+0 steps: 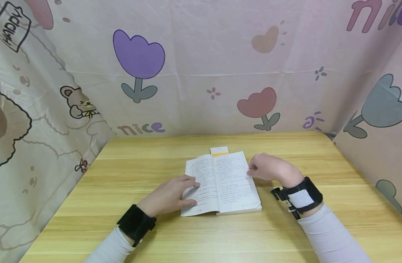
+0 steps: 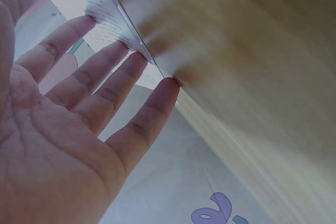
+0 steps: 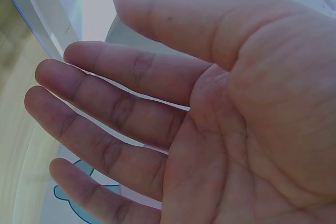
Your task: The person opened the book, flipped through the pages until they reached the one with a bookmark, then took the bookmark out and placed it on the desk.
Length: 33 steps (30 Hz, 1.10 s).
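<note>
An open book (image 1: 235,182) with printed pages lies on the table, its spine running away from me. My left hand (image 1: 169,193) rests on the left page, fingers spread and fairly straight. In the left wrist view, the fingertips (image 2: 170,83) come down along the page's edge. At the book's right edge is my right hand (image 1: 273,170), thumb and forefinger tips right by the page margin. Its fingers (image 3: 105,103) look loosely extended in the right wrist view, thumb apart from them, with the book's side (image 3: 47,14) beyond. Nothing shows gripped in either hand.
A small white and orange card-like piece (image 1: 219,151) sticks out past the book's far edge. The wooden table (image 1: 138,164) is bordered at the back and sides by a printed cloth (image 1: 194,44). Both wrists wear black straps (image 1: 135,224).
</note>
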Each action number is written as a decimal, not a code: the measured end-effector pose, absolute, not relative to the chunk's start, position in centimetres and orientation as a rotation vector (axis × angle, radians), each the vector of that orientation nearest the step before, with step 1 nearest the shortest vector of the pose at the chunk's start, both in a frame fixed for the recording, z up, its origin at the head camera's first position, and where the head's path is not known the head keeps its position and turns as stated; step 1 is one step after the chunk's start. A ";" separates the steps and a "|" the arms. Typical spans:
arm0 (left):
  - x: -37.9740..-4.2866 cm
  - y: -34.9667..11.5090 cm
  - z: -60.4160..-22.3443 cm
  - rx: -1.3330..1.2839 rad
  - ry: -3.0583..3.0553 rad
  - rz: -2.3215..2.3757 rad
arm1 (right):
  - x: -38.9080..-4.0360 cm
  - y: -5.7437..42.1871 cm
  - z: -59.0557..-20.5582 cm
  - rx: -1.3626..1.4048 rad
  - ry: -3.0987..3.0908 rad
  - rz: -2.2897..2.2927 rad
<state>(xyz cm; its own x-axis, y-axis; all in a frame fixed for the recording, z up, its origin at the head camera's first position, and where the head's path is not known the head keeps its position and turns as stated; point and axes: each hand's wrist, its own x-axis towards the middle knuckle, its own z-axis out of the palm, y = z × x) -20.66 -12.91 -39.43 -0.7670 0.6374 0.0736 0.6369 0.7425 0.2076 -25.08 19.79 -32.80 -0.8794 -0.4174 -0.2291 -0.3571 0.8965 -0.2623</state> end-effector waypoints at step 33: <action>-20.8 -13.0 -39.4 1.074 2.931 0.352 | -25.3 20.3 -32.0 -0.731 2.783 -0.335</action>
<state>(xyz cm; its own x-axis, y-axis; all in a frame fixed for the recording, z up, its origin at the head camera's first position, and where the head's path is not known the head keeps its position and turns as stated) -20.82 -12.97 -39.38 -0.7662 0.6380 0.0766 0.6380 0.7411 0.2090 -25.30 20.27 -31.98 -0.8448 -0.5054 -0.1754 -0.4494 0.8483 -0.2800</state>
